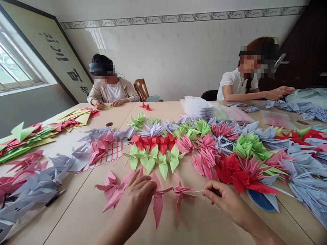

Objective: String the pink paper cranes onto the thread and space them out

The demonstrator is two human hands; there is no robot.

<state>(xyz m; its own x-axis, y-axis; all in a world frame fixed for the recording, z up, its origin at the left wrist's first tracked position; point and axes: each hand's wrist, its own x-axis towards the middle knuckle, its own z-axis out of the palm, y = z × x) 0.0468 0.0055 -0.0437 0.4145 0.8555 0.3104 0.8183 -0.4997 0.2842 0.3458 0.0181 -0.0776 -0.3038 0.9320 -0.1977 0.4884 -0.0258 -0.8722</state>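
Note:
Just in front of me lies a short row of pink paper cranes with their wings spread. My left hand is over the row, its fingers closed on one of the pink cranes; the fingertips are partly hidden behind the hand. From the crane at the right end, a thin white string runs to my right hand. That hand pinches the string between thumb and forefinger, the other fingers curled. Light green cranes and red cranes lie in rows just beyond.
Bundles of folded pink, red, green and blue paper cover the right side. More pale blue cranes, a pen and flat folded papers lie left. Plastic bags stand behind. Two people sit across the table.

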